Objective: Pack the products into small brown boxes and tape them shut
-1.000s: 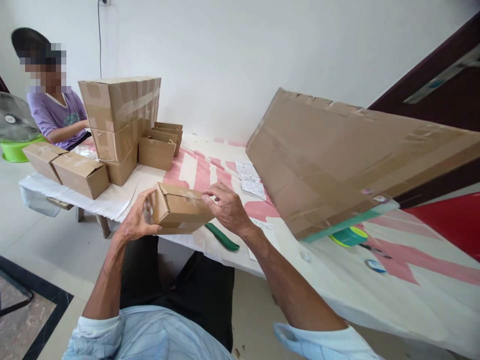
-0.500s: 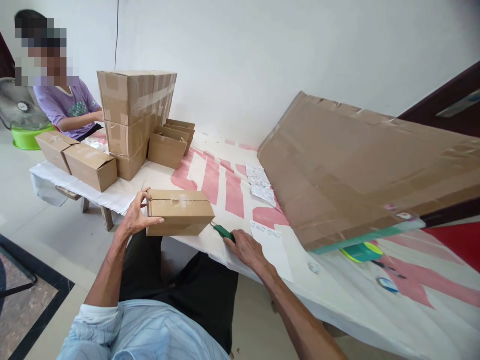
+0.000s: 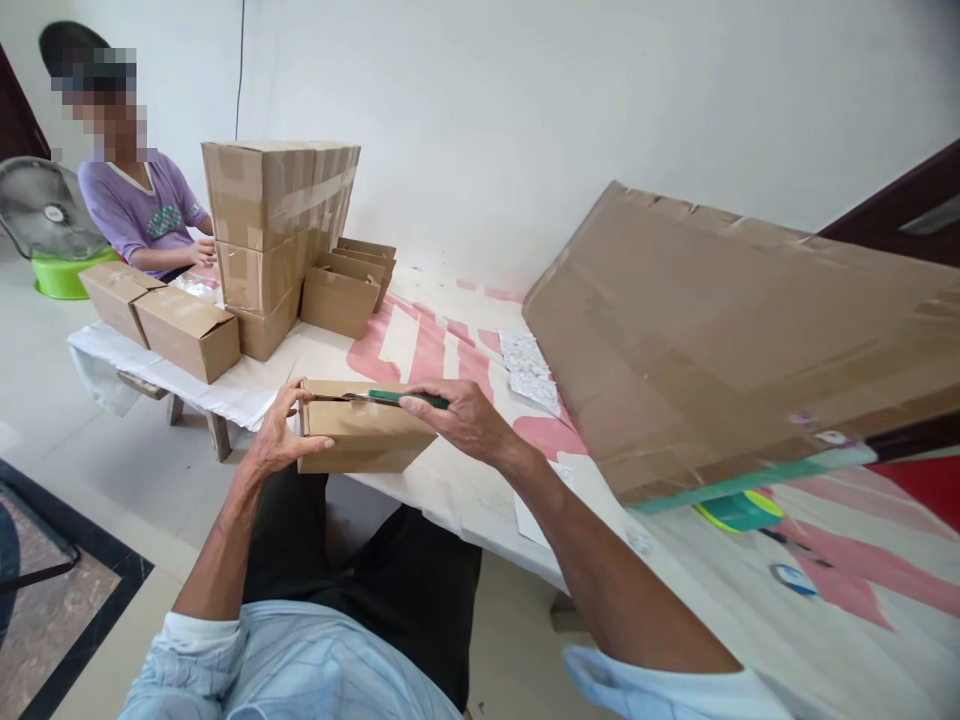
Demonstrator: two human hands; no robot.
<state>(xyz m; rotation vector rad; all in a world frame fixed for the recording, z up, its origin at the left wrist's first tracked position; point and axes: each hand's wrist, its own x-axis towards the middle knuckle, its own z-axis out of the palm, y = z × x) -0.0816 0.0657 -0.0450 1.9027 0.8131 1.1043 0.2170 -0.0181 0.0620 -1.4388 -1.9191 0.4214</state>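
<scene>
A small cardboard box (image 3: 360, 445) lies at the near edge of the cloth-covered table, with a seam running along its top. My left hand (image 3: 281, 430) grips the box's left end, thumb on the front face and fingers at the top corner. In my right hand (image 3: 461, 415) is a green-handled knife (image 3: 397, 398), its blade lying at the seam on top of the box. How deep the tip sits cannot be made out.
Stacked taped boxes (image 3: 262, 220) stand at the back left, beside open boxes (image 3: 341, 295) and two closed ones (image 3: 187, 330). A large cardboard sheet (image 3: 735, 340) leans at the right, near a green tape roll (image 3: 739, 510). Someone in purple (image 3: 150, 215) sits far left.
My right hand has moved up and left, bringing the green knife from beside the box onto its top seam. My left hand keeps its hold on the box.
</scene>
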